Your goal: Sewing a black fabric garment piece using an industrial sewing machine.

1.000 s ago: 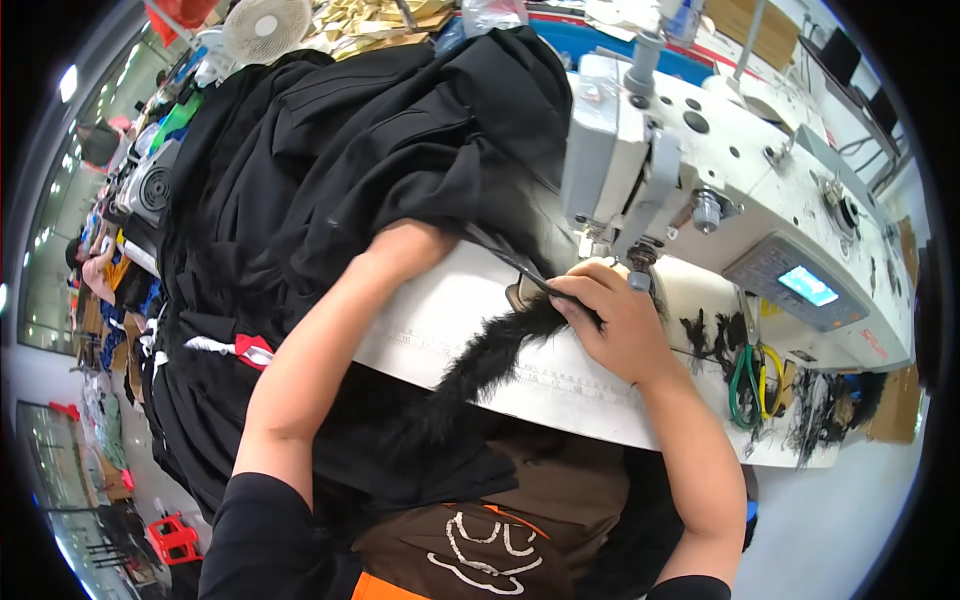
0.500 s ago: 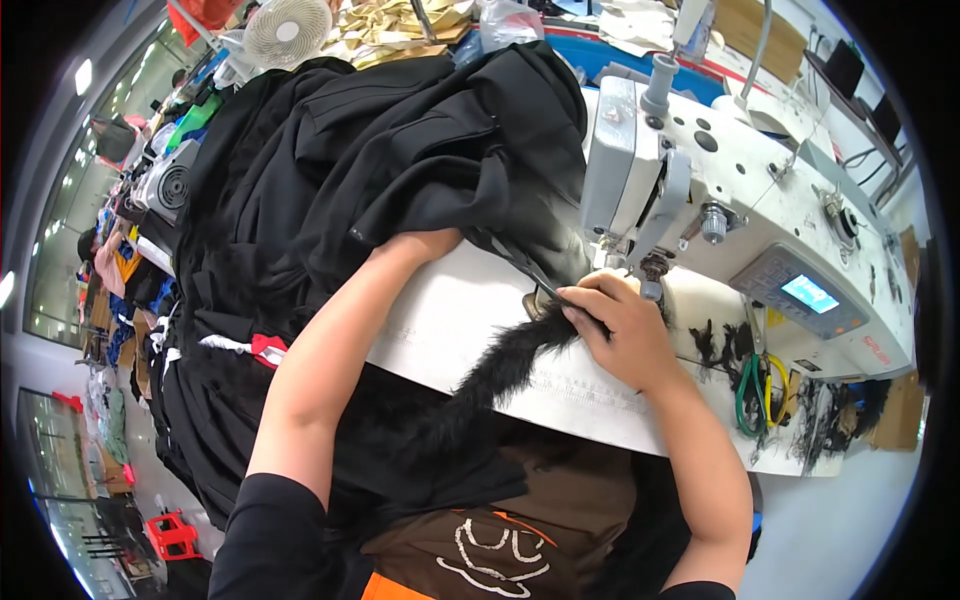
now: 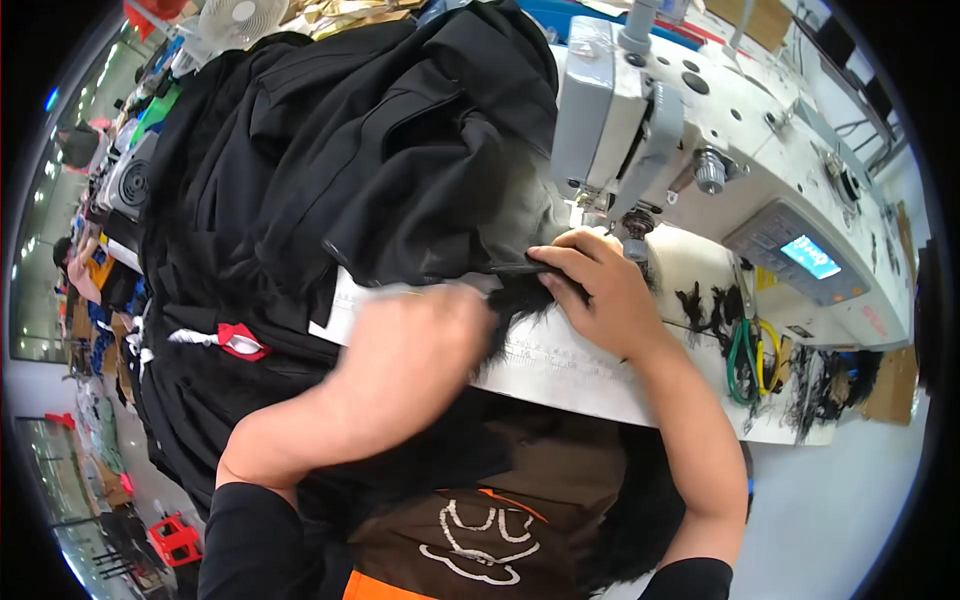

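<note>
Workroom floor: out to the left of our left hand (image 3: 415, 335) we see a red plastic stool (image 3: 175, 540); far beyond that hand stands a round white fan (image 3: 243, 18).
White flat sewing bed (image 3: 570, 378): it shows on the near side of our right hand (image 3: 600, 290).
White sewing machine (image 3: 740, 140): its needle end stands just beyond our right hand, its body reaching off to the right.
Green looped scissor handle (image 3: 733, 365): it sits to the right of our right wrist.
Black smooth cloth (image 3: 290, 170): heaped beyond our left hand, it reaches across to our right fingertips.
Black fluffy fur strip (image 3: 518, 303): it lies between our hands, one end under the right fingers, the rest partly hidden by the left hand.
Right grip: thumb and forefinger are nearly closed, pinching the fur strip where it meets the cloth.
Left grip: blurred, fingers seemingly curled; we cannot tell how far they open or whether they hold anything.
Seam step: we judge we are lining up fur and cloth for stitching.
Next seam move: it likely calls for keeping that pinch flat, stray hairs clear of the needle.
</note>
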Motion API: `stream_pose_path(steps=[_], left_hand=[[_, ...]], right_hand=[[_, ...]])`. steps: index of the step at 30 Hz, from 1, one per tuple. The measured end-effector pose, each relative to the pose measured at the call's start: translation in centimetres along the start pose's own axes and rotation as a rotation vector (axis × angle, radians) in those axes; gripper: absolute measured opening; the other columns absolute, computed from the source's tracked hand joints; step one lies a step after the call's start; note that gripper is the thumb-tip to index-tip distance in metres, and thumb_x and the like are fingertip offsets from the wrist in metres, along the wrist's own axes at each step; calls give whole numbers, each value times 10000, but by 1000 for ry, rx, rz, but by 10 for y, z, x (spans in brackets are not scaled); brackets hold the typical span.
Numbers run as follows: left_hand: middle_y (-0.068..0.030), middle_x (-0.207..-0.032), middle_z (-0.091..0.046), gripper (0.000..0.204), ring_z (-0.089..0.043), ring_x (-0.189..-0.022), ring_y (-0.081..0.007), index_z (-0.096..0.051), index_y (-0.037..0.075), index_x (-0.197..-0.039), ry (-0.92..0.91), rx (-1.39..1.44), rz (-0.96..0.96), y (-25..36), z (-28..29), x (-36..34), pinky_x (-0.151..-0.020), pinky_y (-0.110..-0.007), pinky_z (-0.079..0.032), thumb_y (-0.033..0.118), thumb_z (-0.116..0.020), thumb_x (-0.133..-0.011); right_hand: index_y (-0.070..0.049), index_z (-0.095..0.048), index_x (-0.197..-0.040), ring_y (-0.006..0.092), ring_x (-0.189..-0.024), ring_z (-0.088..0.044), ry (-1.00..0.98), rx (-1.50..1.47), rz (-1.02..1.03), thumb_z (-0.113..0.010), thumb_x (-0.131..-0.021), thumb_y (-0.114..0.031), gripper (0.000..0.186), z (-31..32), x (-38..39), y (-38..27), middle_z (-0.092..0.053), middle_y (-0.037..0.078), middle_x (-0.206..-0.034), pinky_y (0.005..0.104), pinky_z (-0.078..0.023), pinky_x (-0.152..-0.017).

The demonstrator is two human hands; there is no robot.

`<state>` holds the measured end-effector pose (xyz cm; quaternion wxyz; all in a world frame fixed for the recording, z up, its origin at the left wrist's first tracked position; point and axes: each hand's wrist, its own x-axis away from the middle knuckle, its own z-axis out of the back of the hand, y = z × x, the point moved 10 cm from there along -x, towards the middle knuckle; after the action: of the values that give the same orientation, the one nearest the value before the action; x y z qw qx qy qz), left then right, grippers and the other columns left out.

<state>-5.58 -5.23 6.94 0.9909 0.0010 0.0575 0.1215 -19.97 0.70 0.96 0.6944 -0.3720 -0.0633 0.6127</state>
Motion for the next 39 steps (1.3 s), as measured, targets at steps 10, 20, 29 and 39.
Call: stream_pose_path(steps=[10, 20, 29, 39], left_hand=[[-139, -1235, -626, 375, -636, -1139, -344, -665, 35, -1288, 335, 450, -225, 8, -54, -34, -963, -440, -560, 100, -669, -919], [-78, -1128, -705, 214, -695, -1123, -278, -746, 25, -1095, 384, 596, -271, -7, -57, -43, -914, -385, -593, 92, -754, -892], [-135, -1165, -696, 144, -700, -1132, -338, -691, -1, -1061, 288, 580, -420, -25, -52, -78, -928, -408, -594, 85, -715, -949], [-120, -1080, -653, 145, -679, -1233, -329, -671, 5, -1061, 195, 487, -459, -28, -52, -75, -943, -413, -608, 26, -700, -920]], right_hand=[[-81, -716, -1272, 361, -1163, -678, -192, 79, -147, -821, -854, -69, 431, 39, 21, 15, -702, 117, -1273, 437, -552, -1015], [-115, -806, -1073, 264, -1003, -655, -35, 173, 88, -873, -826, -66, 260, 50, 21, 26, -736, 55, -1104, 414, -528, -898], [-125, -823, -1155, 257, -895, -649, -16, 46, -87, -890, -829, -59, 339, 60, 25, 46, -706, 85, -1039, 372, -538, -778], [-104, -801, -1093, 304, -900, -659, 38, 43, -51, -802, -815, 38, 313, 55, 26, 43, -704, 101, -1016, 393, -538, -791]])
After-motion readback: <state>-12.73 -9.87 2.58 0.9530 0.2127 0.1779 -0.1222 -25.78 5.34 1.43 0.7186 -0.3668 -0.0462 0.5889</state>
